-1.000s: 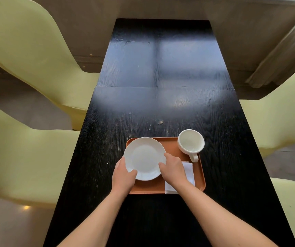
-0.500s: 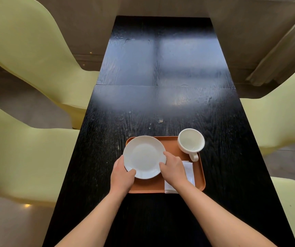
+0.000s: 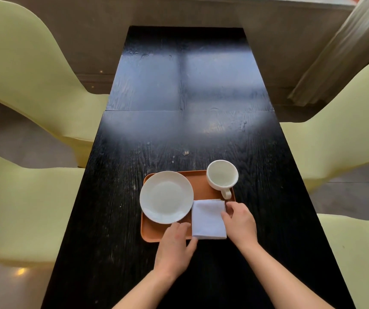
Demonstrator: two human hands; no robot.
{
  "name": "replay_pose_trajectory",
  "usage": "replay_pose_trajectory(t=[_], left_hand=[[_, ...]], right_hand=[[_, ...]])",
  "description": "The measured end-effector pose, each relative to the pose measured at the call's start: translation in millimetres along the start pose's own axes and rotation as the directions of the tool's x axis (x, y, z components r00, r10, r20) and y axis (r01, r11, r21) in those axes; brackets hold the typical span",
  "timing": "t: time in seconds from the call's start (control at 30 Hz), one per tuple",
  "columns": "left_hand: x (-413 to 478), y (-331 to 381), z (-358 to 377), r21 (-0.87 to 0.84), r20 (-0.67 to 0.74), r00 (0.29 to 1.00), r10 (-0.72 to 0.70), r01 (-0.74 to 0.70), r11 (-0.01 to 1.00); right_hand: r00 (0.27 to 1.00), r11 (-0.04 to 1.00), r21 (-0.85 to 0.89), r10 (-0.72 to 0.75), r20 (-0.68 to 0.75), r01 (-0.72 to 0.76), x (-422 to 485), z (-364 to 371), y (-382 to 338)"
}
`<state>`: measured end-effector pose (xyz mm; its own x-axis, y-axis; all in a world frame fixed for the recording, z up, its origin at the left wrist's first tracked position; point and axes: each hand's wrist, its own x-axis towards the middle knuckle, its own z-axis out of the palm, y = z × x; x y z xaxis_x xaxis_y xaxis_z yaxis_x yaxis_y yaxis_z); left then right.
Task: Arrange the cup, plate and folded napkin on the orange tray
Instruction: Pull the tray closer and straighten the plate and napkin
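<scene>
both hands have left the round white ceramic plate (image 3: 166, 196) and gone to the folded white cloth napkin (image 3: 208, 219) on the flat orange tray (image 3: 201, 182). right hand (image 3: 241, 223) pinches its right edge, left hand (image 3: 175, 244) lies loose and open at its near left corner, probably squaring it beside the plate. white handled cup (image 3: 222, 176) sits at the tray's far right corner. no writing anywhere
</scene>
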<state>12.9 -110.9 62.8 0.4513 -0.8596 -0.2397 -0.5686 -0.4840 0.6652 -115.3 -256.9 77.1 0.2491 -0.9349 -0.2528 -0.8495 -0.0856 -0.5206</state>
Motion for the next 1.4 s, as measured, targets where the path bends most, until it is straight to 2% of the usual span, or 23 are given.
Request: replay_pose_trajectory(t=[0.1, 0.2, 0.3, 0.4, 0.5, 0.6, 0.7, 0.77, 0.87, 0.97, 1.03, 1.2, 1.3, 1.4], left_hand=[[2, 11, 13, 0.130, 0.072, 0.997, -0.033, 0.023, 0.991], [4, 17, 21, 0.247, 0.114, 0.992, -0.054, 0.025, 0.969], [5, 20, 24, 0.298, 0.106, 0.993, -0.060, 0.026, 0.954], [6, 22, 27, 0.291, 0.086, 0.993, -0.084, 0.056, 0.955], [7, 24, 27, 0.169, 0.041, 0.986, -0.162, 0.153, 0.974], [10, 25, 27, -0.084, -0.023, 0.960, -0.278, 0.275, 0.958], [14, 31, 25, -0.345, -0.035, 0.924, -0.381, 0.346, 0.872], [18, 37, 23, -0.486, -0.010, 0.893, -0.450, 0.389, 0.783], [23, 45, 25, -0.627, 0.017, 0.851, -0.525, 0.419, 0.657], [28, 46, 26, -0.671, -0.003, 0.813, -0.583, 0.431, 0.604], [31, 46, 28, -0.689, -0.013, 0.777, -0.630, 0.450, 0.569], [33, 50, 36, -0.749, -0.015, 0.733, -0.681, 0.442, 0.493], [36, 56, 39, -0.765, 0.090, 0.753, -0.652, 0.471, 0.439], [41, 58, 39, -0.724, 0.219, 0.779, -0.588, 0.534, 0.437]], right_hand=[[0.995, 0.993, -0.095, -0.065, 0.074, 0.072, 6, 6, 0], [0.994, 0.991, -0.106, -0.069, 0.082, 0.078, 7, 12, -1], [0.997, 0.996, -0.081, -0.034, 0.065, 0.040, 10, 17, 0], [0.996, 0.997, -0.015, 0.074, 0.054, -0.073, 11, 16, -3], [0.982, 0.985, 0.055, 0.155, 0.106, -0.162, 13, 17, -2], [0.957, 0.963, 0.107, 0.227, 0.182, -0.249, 14, 16, 3], [0.915, 0.913, 0.228, 0.264, 0.305, -0.339, 16, 9, 11], [0.882, 0.902, 0.230, 0.258, 0.396, -0.367, 16, 2, 16], [0.893, 0.928, 0.190, 0.228, 0.387, -0.319, 17, -1, 26], [0.942, 0.981, 0.063, 0.158, 0.296, -0.184, 16, -1, 30], [0.951, 0.984, 0.054, 0.147, 0.273, -0.168, 15, -2, 28], [0.928, 0.932, 0.189, 0.251, 0.277, -0.308, 13, -5, 31], [0.913, 0.862, 0.311, 0.346, 0.218, -0.401, 7, -6, 34], [0.865, 0.719, 0.485, 0.455, 0.213, -0.498, 0, -2, 36]])
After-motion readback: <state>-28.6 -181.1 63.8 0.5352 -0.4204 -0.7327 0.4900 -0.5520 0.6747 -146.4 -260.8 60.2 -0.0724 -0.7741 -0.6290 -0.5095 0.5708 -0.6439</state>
